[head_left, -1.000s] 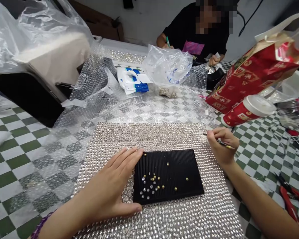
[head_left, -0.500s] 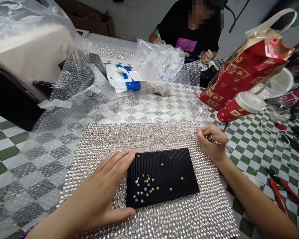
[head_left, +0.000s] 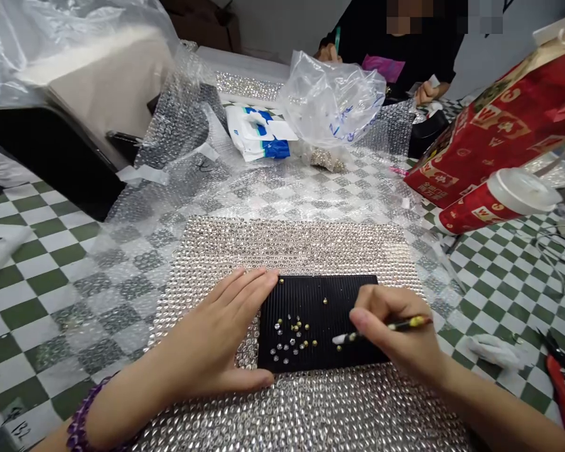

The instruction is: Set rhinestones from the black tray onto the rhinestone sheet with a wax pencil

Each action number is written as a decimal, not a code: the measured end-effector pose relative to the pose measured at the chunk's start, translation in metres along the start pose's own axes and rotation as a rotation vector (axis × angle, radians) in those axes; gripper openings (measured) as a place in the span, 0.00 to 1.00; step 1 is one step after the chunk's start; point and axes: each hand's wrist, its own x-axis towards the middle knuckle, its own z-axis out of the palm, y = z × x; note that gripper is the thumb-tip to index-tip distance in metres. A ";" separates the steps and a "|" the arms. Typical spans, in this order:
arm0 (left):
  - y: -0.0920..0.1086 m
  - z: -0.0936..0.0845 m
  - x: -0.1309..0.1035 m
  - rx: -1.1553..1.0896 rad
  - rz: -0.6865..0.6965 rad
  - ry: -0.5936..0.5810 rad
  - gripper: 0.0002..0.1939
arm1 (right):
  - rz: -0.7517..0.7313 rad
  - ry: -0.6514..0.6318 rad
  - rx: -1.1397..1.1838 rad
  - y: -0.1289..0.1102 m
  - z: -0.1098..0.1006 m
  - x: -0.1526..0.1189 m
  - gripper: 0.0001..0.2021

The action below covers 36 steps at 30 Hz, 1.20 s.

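A black ridged tray [head_left: 311, 351] lies on a sheet set with rows of rhinestones [head_left: 292, 245]. Loose clear and gold-toned stones [head_left: 292, 342] are scattered over the tray, mostly in its left half. My left hand [head_left: 235, 333] rests flat at the tray's left edge, fingers stretched out and thumb apart. Over the tray's right part, my right hand [head_left: 390, 326] is closed on a slim pen-like picking tool [head_left: 414, 322]. Its pale tip points left, just above or at a gold stone; whether it touches, I cannot tell. My right hand hides the tray's right end.
Bubble wrap [head_left: 136, 263] covers much of the checkered table. Behind the sheet are a wipes pack [head_left: 258, 135] and a clear plastic bag [head_left: 334, 100]. A red paper bag [head_left: 499, 125], a lidded cup [head_left: 499, 201] and red-handled pliers [head_left: 562, 389] stand or lie right. Another person sits opposite.
My right hand has moved from the sheet's upper right edge down and left over the tray, still holding the picking tool. My left hand stays at the tray. The view has shifted left.
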 end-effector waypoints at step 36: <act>0.001 -0.001 0.000 -0.153 -0.046 -0.110 0.64 | 0.163 0.202 0.288 0.027 0.016 0.019 0.22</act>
